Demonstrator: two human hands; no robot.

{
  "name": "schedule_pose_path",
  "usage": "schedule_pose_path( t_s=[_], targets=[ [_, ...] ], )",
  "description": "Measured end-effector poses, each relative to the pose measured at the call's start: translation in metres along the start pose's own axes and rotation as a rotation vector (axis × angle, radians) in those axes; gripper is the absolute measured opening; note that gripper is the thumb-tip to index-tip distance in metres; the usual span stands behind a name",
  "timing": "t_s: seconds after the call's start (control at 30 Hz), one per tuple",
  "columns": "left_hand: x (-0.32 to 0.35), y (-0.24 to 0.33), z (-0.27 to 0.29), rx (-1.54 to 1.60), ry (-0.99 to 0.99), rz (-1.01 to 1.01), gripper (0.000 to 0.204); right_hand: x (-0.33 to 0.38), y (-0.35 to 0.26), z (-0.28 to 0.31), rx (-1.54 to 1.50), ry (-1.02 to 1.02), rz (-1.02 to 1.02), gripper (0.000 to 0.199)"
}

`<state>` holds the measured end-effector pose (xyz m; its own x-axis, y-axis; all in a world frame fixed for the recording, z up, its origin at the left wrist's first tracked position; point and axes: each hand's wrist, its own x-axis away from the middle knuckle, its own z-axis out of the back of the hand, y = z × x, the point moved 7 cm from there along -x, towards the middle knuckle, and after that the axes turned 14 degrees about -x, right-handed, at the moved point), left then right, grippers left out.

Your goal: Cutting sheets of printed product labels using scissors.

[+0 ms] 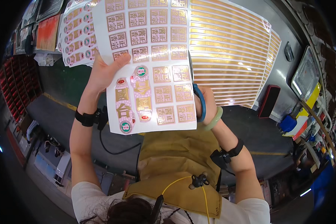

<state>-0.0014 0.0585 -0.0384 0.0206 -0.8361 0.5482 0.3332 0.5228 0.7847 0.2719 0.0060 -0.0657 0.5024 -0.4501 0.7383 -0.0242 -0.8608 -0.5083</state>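
Note:
My left hand (107,72) grips a white sheet of stickers (153,130), thumb on top and fingers hidden beneath it. Square gold stickers cover most of this sheet, and its near left part carries a pink-and-gold design with round green emblems. At the sheet's right edge, my right hand (210,98) is closed on scissors (200,106) with a blue handle loop. A short dark strip of the blade shows beside the edge; the rest is hidden by paper. Just beyond lie sheets with long gold strips (227,56), fanned out on the metal table.
More printed sticker sheets (76,37) lie at the far left. On the right, the grey metal table (283,74) bears a dark red box (269,100), a clear plastic tray (306,76) and a blue object (288,122). Red stacked racks (20,84) stand at left.

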Motion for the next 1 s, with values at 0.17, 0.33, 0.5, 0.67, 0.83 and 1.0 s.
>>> schedule_pose_path(
  t_s=[0.17, 0.33, 0.5, 0.67, 0.83, 1.0],
  targets=[
    [0.016, 0.005, -0.004, 0.034, -0.005, 0.034, 0.024, -0.007, -0.023, -0.009, -0.003, -0.088, 0.157, 0.033],
    [0.019, 0.01, -0.001, 0.065, -0.005, 0.008, 0.024, -0.006, -0.03, -0.017, -0.003, -0.011, 0.215, 0.027],
    [0.022, 0.002, -0.004, 0.088, -0.027, 0.061, 0.025, -0.003, -0.025, -0.01, -0.06, 0.062, 0.223, 0.027],
    [0.03, 0.01, -0.004, 0.047, -0.057, 0.077, 0.03, -0.009, -0.035, -0.015, -0.032, -0.042, 0.288, 0.031],
    [0.035, 0.014, -0.005, 0.14, -0.057, 0.036, 0.032, -0.008, -0.04, -0.019, 0.01, -0.025, 0.243, 0.03],
    [0.037, 0.004, -0.005, 0.143, -0.079, 0.105, 0.031, -0.009, -0.032, -0.016, -0.032, 0.029, 0.219, 0.028]
  ],
)
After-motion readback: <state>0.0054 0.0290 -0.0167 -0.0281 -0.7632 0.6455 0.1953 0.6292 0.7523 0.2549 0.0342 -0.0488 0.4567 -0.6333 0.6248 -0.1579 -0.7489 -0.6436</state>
